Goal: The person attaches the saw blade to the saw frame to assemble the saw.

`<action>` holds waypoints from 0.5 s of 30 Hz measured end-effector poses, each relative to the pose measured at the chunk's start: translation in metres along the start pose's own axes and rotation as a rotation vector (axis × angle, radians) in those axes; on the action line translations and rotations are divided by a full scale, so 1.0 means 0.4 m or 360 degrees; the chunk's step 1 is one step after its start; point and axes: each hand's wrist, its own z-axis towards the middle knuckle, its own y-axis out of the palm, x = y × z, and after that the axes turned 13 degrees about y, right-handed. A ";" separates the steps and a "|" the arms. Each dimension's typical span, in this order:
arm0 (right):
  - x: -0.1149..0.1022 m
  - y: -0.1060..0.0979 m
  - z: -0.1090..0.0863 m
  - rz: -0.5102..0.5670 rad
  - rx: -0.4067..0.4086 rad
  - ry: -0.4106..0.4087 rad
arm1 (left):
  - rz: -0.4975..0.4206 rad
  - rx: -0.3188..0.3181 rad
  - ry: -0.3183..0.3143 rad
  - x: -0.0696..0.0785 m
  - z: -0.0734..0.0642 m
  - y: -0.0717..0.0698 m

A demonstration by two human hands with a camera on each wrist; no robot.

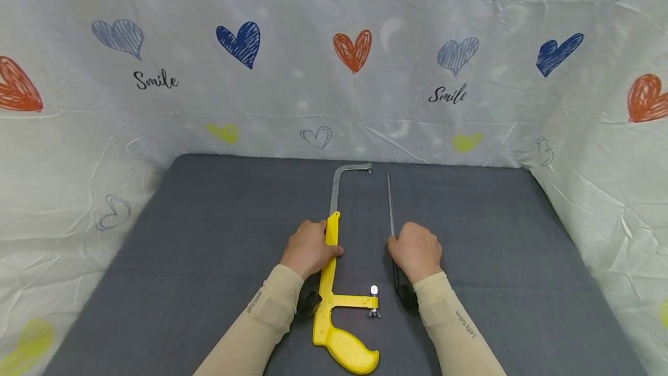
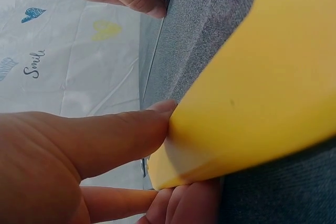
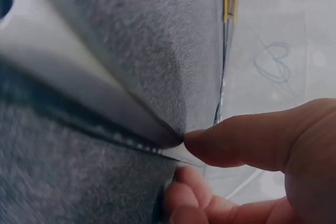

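A yellow hacksaw frame [image 1: 326, 280] lies lengthwise on the grey cloth, its curved handle [image 1: 352, 354] toward me and its grey metal hook [image 1: 336, 190] pointing away. My left hand [image 1: 310, 247] grips the middle of the yellow bar, thumb across its top and fingers under its edge in the left wrist view. To the right, my right hand [image 1: 416, 251] pinches a thin hacksaw blade [image 1: 390, 205] between thumb and fingers. The blade runs roughly parallel to the frame; its toothed edge and an end hole show in the right wrist view. The hand hides its middle.
A short yellow bracket with a wing nut [image 1: 374, 313] juts right from the frame. Grey cloth [image 1: 224, 237] covers the table, which ends at a pale curtain [image 1: 292, 91] printed with hearts at the back and sides. A dark wrist camera [image 1: 406, 296] sits under the right wrist.
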 end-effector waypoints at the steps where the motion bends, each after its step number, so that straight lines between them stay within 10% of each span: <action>1: 0.001 -0.001 0.000 0.0011 -0.0008 0.0003 | -0.0001 -0.0002 0.0000 0.001 0.000 0.001; 15: 0.005 -0.005 0.008 0.0085 -0.0116 0.0049 | -0.0023 -0.0015 -0.0017 0.001 0.001 -0.001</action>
